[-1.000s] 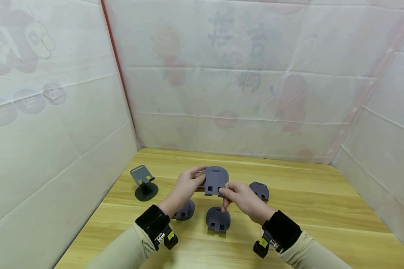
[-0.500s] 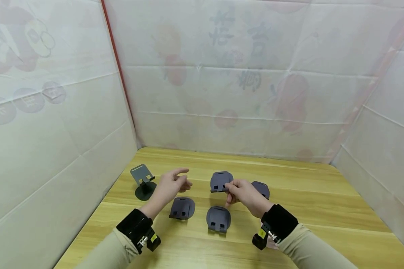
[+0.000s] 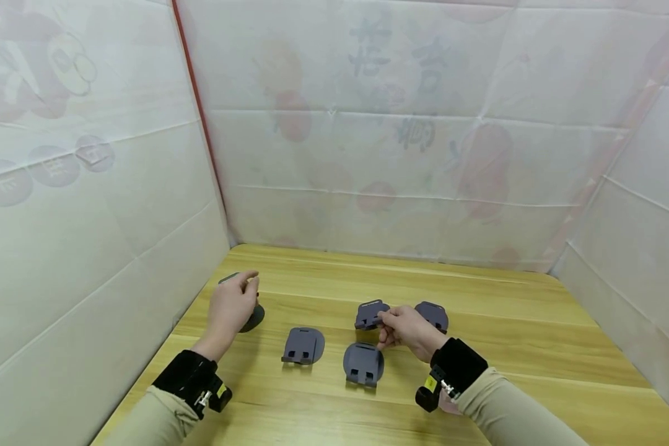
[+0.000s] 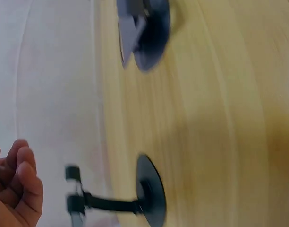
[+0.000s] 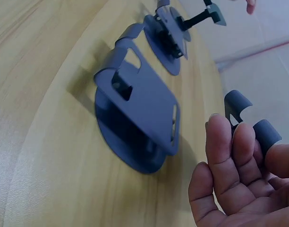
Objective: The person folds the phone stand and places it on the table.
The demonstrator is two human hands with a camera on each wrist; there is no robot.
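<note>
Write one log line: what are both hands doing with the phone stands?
left hand: at unfolded phone stand, grip unclear | right hand: pinches folded phone stand | table

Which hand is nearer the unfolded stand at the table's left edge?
Left. The left hand is right at the unfolded stand, partly covering it; the right hand is far across, pinching a folded stand.

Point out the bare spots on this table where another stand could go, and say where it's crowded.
Free: the table right of the right hand, the strip along the back wall, and the near edge between the sleeves. Crowded: the middle, where four folded grey stands cluster, and the left corner by the left hand and the open stand.
</note>
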